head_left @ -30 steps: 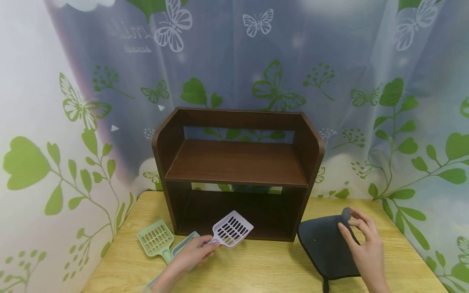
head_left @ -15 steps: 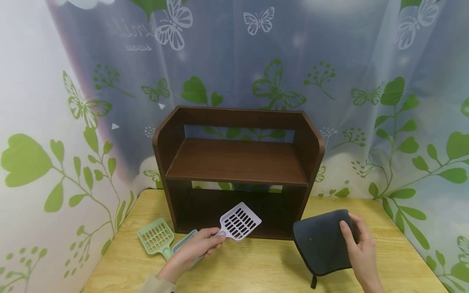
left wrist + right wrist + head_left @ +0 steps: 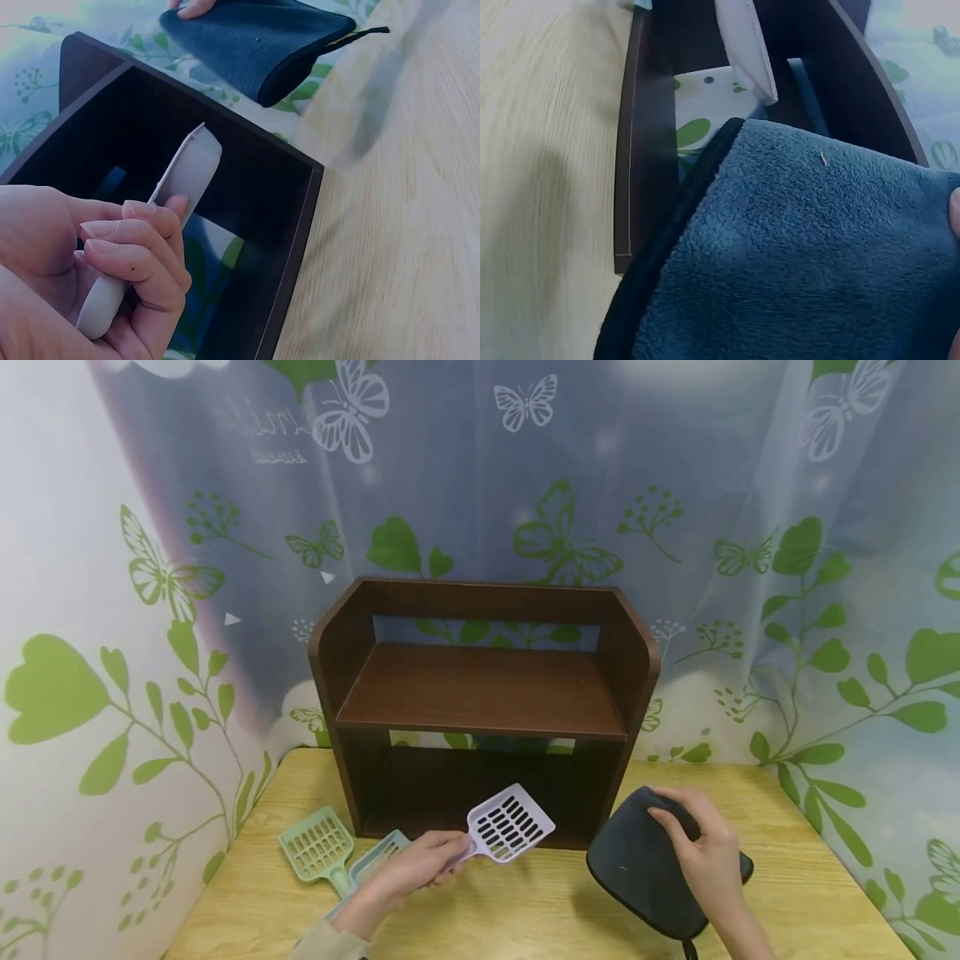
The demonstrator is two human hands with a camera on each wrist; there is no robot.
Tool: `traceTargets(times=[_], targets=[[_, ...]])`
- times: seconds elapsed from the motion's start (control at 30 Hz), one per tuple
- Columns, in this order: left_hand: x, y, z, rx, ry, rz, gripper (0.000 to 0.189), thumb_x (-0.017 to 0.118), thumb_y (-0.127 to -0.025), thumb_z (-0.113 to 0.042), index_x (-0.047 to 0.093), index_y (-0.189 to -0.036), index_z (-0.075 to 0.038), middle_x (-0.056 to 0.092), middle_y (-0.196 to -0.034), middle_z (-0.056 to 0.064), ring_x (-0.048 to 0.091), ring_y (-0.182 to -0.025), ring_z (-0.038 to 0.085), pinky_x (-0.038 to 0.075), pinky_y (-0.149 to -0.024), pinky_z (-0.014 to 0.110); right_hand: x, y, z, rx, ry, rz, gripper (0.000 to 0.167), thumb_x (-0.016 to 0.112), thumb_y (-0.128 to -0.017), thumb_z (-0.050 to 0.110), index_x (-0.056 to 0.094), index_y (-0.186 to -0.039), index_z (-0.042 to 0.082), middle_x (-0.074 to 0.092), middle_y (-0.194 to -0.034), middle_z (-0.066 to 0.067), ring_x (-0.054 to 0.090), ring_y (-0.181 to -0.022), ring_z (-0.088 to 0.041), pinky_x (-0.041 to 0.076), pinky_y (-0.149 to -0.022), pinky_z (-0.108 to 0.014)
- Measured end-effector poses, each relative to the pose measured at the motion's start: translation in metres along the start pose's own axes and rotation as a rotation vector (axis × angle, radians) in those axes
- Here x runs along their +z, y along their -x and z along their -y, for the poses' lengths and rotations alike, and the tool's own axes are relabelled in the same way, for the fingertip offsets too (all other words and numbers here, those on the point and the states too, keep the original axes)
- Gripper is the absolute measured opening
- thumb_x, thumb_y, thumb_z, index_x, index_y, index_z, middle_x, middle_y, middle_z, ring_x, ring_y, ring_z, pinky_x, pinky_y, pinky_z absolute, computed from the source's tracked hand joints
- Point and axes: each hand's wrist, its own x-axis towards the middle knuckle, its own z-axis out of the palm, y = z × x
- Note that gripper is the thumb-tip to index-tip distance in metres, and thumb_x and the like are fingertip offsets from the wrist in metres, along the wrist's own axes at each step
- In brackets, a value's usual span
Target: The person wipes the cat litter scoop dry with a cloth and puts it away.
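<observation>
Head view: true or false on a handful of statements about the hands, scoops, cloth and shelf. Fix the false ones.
1. The left hand grips the lavender scoop. True.
2. The green scoop lies on the table. True.
3. The right hand holds the green scoop. False: it holds the dark cloth.
4. The lavender scoop has a solid blade. False: the blade is slotted.
5. The shelf unit stands on the table. True.
</observation>
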Motion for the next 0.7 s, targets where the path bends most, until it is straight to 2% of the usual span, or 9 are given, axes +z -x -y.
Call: traceTargets(times=[0.1, 0.23, 0.3, 0.4, 0.5, 0.6, 0.7], targets=[[0.004, -0.001, -0.001, -0.008, -0.004, 0.010, 0.042, 0.042, -0.109, -0.026, 0.061, -0.122, 0.009, 0.052, -0.074, -0.002, 0.034, -0.052, 0.002, 0.027, -0.048, 0.015, 0.008, -0.007, 0.002, -0.095, 0.032, 0.018, 0.046, 0.079, -0.075, -0.016, 0.076, -0.111, 0.011, 0.070, -0.099, -0.004, 0.060, -0.096, -0.001, 0.043, -0.084, -0.012], [0.010, 0.000, -0.003, -0.010, -0.028, 0.022, 0.042, 0.042, -0.109, -0.028, 0.062, -0.118, 0.008, 0.054, -0.073, -0.002, 0.036, -0.051, 0.001, 0.027, -0.047, 0.015, 0.019, -0.013, 0.006, -0.204, 0.061, 0.025, 0.047, 0.082, -0.072, -0.011, 0.077, -0.111, 0.015, 0.068, -0.095, 0.000, 0.056, -0.082, -0.011, 0.038, -0.075, -0.023], [0.014, 0.000, -0.004, -0.013, -0.036, 0.028, 0.041, 0.043, -0.109, -0.029, 0.063, -0.117, 0.006, 0.054, -0.073, -0.003, 0.036, -0.050, 0.001, 0.027, -0.047, 0.015, 0.025, -0.016, 0.010, -0.257, 0.064, 0.017, 0.038, 0.081, -0.077, -0.001, 0.078, -0.111, 0.017, 0.068, -0.096, 0.000, 0.056, -0.081, -0.015, 0.037, -0.076, -0.029], [0.019, 0.000, -0.005, -0.015, -0.042, 0.045, 0.042, 0.042, -0.109, -0.031, 0.064, -0.116, 0.004, 0.056, -0.072, -0.003, 0.037, -0.050, 0.001, 0.027, -0.046, 0.014, 0.035, -0.020, 0.017, -0.308, 0.063, 0.008, 0.023, 0.073, -0.089, 0.023, 0.078, -0.111, 0.020, 0.069, -0.097, 0.000, 0.057, -0.083, -0.018, 0.035, -0.079, -0.034], [0.024, -0.002, -0.006, -0.015, -0.031, 0.062, 0.043, 0.041, -0.110, -0.030, 0.066, -0.114, 0.005, 0.055, -0.071, -0.003, 0.037, -0.050, 0.000, 0.028, -0.046, 0.013, 0.044, -0.022, 0.026, -0.331, 0.056, 0.022, 0.027, 0.064, -0.095, 0.038, 0.078, -0.112, 0.022, 0.069, -0.099, 0.002, 0.058, -0.084, -0.018, 0.035, -0.079, -0.035], [0.029, -0.004, -0.006, -0.010, -0.038, 0.063, 0.045, 0.041, -0.110, -0.030, 0.069, -0.111, 0.005, 0.053, -0.068, -0.003, 0.036, -0.050, 0.000, 0.028, -0.045, 0.013, 0.055, -0.020, 0.035, -0.321, 0.041, 0.070, 0.024, 0.075, -0.090, 0.029, 0.077, -0.113, 0.024, 0.070, -0.099, 0.005, 0.058, -0.084, -0.015, 0.034, -0.077, -0.032], [0.032, -0.006, -0.007, -0.004, -0.042, 0.059, 0.045, 0.040, -0.109, -0.030, 0.071, -0.109, 0.004, 0.049, -0.066, -0.004, 0.034, -0.049, 0.001, 0.026, -0.044, 0.014, 0.065, -0.015, 0.042, -0.284, 0.009, 0.126, 0.037, 0.086, -0.078, 0.017, 0.076, -0.113, 0.023, 0.073, -0.099, 0.008, 0.059, -0.084, -0.012, 0.035, -0.077, -0.029]])
